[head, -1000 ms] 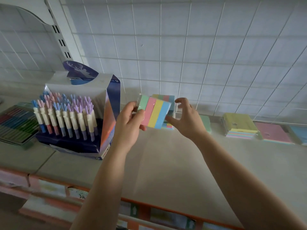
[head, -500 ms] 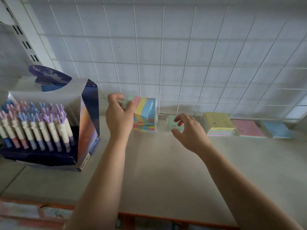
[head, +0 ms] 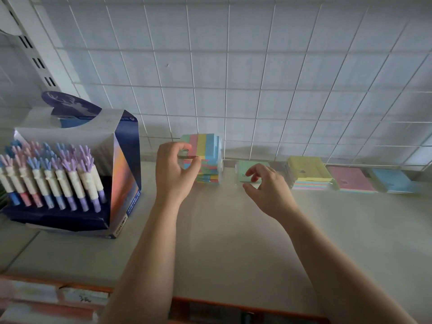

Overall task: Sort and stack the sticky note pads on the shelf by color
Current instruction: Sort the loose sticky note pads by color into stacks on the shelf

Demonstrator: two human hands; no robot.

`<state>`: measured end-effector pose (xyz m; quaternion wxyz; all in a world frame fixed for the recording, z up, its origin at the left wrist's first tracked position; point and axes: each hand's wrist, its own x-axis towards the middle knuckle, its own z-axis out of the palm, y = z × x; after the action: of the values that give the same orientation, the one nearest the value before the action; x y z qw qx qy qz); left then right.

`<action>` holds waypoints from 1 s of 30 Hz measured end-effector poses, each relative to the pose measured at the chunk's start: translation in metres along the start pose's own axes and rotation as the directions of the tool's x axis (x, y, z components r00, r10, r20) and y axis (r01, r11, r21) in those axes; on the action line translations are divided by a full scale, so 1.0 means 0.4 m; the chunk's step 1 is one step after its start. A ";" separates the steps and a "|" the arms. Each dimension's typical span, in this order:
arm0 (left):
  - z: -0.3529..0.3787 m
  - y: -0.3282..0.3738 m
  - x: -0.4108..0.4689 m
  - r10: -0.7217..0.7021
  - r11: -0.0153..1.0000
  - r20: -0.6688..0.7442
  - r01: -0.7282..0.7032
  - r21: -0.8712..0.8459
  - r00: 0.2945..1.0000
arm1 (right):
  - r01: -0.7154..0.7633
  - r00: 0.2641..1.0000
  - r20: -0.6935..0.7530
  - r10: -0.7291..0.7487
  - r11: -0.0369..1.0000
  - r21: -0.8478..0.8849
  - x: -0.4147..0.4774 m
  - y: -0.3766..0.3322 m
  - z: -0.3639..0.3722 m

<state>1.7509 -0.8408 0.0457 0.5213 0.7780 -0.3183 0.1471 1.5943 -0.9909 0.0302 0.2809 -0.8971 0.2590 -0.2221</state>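
Note:
A stack of striped sticky note pads (head: 207,146), with green, pink, yellow and blue bands, stands at the back of the shelf (head: 233,242). My left hand (head: 174,174) pinches the near left corner of the top striped pad, which rests on the stack. A single green pad (head: 254,165) lies flat just right of the stack. My right hand (head: 266,185) hovers over it with curled, spread fingers touching its top and the thumb at its front edge. Further right sit a yellow-topped pad stack (head: 308,169), a pink pad (head: 350,178) and a blue pad (head: 392,181).
A dark blue display box of pens (head: 70,174) with purple and blue caps stands on the left, close to my left forearm. A white wire grid (head: 257,90) backs the shelf. An orange strip (head: 233,305) edges the shelf front, with more stock below.
My left hand carried the striped pad from mid-air back onto the striped stack. My right hand let go of it and moved right, down onto the green pad.

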 end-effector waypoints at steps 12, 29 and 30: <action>0.006 -0.025 -0.001 -0.013 1.000 0.079 0.013 0.001 0.997 | 0.031 0.999 0.009 -0.031 0.999 0.009 0.002 0.002 0.003; -0.008 -0.048 -0.004 -0.091 0.981 0.174 0.058 0.183 0.981 | 0.045 0.999 -0.011 -0.045 0.999 0.008 0.002 0.015 0.007; -0.008 -0.048 -0.004 -0.094 0.981 0.170 0.063 0.183 0.981 | 0.044 0.999 -0.012 -0.044 0.999 0.009 0.001 0.015 0.007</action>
<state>1.7624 -0.8325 0.0321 0.4249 0.8433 -0.3182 0.0840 1.5940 -0.9945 0.0246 0.2787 -0.9000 0.2395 -0.2346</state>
